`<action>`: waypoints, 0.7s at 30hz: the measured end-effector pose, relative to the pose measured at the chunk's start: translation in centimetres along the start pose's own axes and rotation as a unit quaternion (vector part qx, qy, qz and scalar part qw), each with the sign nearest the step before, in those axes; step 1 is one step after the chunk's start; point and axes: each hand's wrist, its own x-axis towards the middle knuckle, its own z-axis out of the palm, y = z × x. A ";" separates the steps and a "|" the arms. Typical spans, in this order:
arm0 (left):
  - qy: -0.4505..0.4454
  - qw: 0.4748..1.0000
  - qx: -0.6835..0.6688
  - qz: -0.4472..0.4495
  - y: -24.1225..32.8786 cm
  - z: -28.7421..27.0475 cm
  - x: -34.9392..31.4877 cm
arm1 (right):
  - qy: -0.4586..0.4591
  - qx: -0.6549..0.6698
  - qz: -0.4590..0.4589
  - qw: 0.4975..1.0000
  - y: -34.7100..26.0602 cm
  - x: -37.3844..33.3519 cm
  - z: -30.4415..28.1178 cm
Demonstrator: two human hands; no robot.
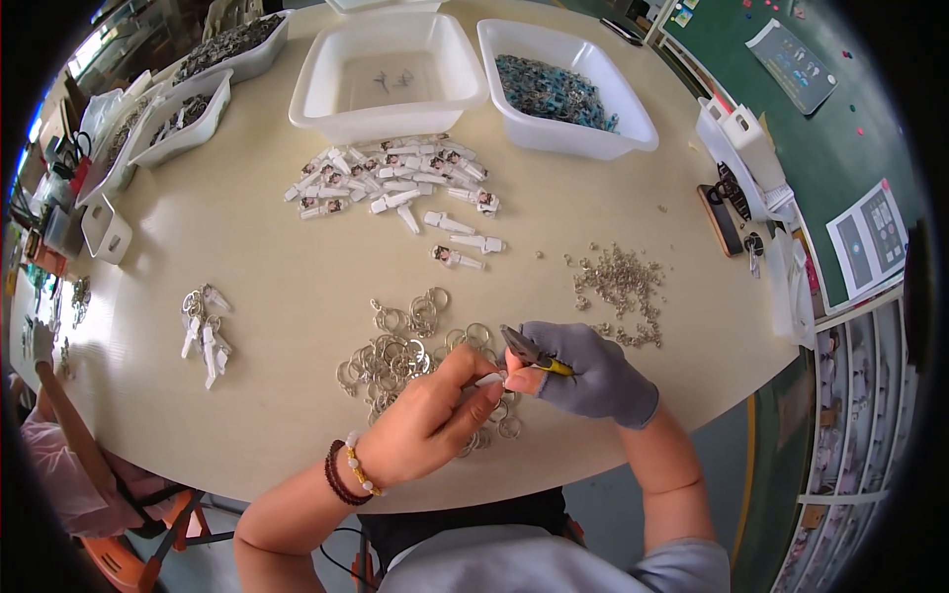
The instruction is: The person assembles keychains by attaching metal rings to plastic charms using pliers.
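My left hand (430, 420), bare with two beaded bracelets at the wrist, is closed in a pinch on a small white piece (488, 380), mostly hidden by the fingers. My right hand (598, 374), in a grey glove with bare fingertips, grips pliers (532, 350) with yellow on the handle. Its fingertips meet the left ones at the white piece. Under and beside my hands lies a heap of metal key rings (388, 366). Farther off are flat white figure-shaped charms (405, 186). Tiny metal fittings (621, 282) are scattered to the right.
A small group of white charms with rings (206, 336) lies at left. Along the back stand a white bin (326, 117) with a few bits and another bin (633, 138) of blue-grey parts. A phone (720, 219) lies at right. Another person's arm (74, 425) reaches in at far left.
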 end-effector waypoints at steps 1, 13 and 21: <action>-0.006 1.000 0.019 0.013 0.1 -0.1 0.0 | -0.001 0.001 0.001 1.000 0.0 0.0 -0.1; -0.050 0.992 0.104 0.057 0.6 -1.0 0.1 | -0.076 -0.064 0.015 0.995 -0.1 -0.1 -0.9; -0.108 0.967 0.162 0.163 -0.4 -1.6 0.4 | -0.184 -0.033 -0.019 0.982 0.3 -0.1 -0.9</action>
